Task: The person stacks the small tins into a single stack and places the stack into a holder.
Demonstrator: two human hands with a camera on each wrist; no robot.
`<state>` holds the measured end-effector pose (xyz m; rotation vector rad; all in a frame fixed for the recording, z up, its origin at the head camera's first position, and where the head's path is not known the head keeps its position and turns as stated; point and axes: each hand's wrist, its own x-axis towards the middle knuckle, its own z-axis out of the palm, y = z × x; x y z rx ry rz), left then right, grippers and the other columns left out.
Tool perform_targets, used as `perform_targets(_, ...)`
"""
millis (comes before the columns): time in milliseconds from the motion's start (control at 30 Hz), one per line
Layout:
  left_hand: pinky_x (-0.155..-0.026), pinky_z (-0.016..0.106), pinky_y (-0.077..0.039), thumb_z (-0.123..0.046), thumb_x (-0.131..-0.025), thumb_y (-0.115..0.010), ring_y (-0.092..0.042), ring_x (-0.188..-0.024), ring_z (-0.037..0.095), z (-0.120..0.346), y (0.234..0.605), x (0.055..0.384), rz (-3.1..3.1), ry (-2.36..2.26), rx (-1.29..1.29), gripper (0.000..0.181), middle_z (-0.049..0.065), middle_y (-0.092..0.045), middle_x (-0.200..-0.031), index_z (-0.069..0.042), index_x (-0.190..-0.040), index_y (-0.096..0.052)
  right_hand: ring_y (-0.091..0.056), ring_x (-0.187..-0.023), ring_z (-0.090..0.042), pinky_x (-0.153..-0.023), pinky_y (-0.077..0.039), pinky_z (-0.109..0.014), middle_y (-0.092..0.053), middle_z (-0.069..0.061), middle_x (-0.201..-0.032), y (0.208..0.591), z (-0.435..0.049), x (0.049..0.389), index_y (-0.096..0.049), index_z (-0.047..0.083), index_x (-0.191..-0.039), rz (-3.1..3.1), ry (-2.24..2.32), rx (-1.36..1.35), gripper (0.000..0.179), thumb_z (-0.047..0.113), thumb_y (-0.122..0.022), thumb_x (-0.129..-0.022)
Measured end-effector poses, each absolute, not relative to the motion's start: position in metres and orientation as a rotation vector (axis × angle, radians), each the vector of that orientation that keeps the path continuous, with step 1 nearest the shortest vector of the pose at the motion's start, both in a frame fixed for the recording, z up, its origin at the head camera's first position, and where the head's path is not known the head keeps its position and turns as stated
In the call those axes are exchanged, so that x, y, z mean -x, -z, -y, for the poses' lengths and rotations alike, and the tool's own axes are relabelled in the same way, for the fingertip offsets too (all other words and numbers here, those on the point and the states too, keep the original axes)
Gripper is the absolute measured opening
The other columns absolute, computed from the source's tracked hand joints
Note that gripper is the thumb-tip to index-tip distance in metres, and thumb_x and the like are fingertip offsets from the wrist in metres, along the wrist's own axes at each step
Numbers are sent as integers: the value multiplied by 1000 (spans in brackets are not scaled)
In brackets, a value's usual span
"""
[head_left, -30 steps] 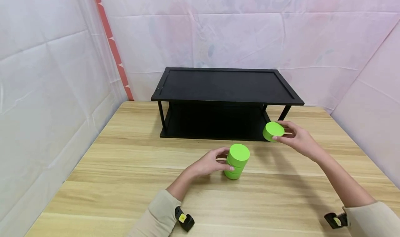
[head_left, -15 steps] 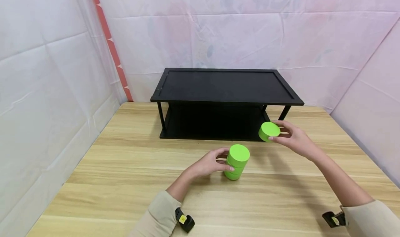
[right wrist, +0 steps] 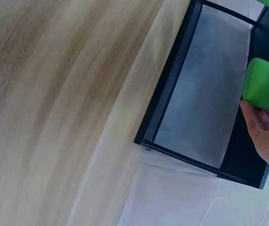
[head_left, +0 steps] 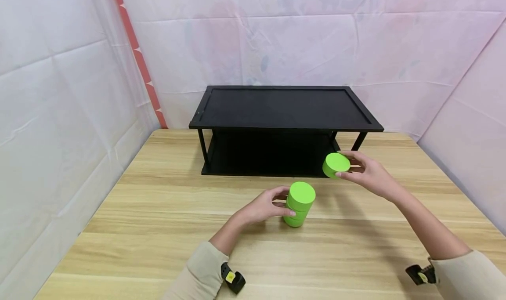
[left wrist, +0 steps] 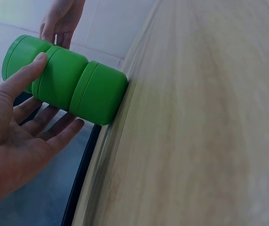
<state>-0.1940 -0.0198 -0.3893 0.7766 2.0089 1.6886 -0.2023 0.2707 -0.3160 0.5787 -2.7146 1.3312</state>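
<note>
Three small round green containers (head_left: pixel 300 203) stand stacked upright on the wooden table. My left hand (head_left: pixel 266 206) grips this stack from the left, thumb on the near side and fingers behind it. The left wrist view shows the thumb on the stack (left wrist: pixel 61 75) by the joint between two of the containers. Off to the right, my right hand (head_left: pixel 369 175) holds a single round green container (head_left: pixel 336 164) in the air, gripping its right side between thumb and fingers. A seam runs round this container (right wrist: pixel 261 84) in the right wrist view.
Behind the hands stands a low black two-level shelf (head_left: pixel 280 109) with thin legs. The single container hangs before its front right corner. Wooden table (head_left: pixel 166 221) surrounds the stack, and white sheeting (head_left: pixel 284 49) closes off the back and sides.
My right hand has drifted a little to the left with the single container, toward the shelf and stack. My left hand and the stack have stayed in place.
</note>
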Motion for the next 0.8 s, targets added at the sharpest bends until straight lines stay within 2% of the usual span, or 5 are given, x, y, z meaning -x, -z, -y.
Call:
perform_targets(133, -91, 24, -42, -4, -78, -73, -48, -113, 15, 20, 389, 194, -2011, -1685, -777, 58, 4, -54, -121, -4, -130, -47, -56, -93, 0, -74, -50, -17, -52, -17, -115, 316, -268, 202, -44, -3, -129, 2705, -1328, -603, 56, 10, -71, -82)
perform_targets(433, -92, 25, -42, -7, -79, -73, -49, -112, 15, 20, 389, 194, -2029, -1663, -790, 58, 3, -54, -121, -4, -131, -47, -58, -94, -12, -75, -49, -17, -53, -14, -114, 313, -263, 199, -45, -2, -128, 2730, -1282, -654, 55, 13, -72, -81)
perform_targets(800, -94, 29, -42, -6, -79, -73, -49, -113, 16, 20, 388, 194, -2034, -1654, -764, 57, 4, -54, -122, -5, -130, -48, -59, -92, -15, -75, -49, -17, -54, -14, -111, 308, -257, 193, -46, 1, -130, 2742, -1296, -677, 58, 14, -73, -80)
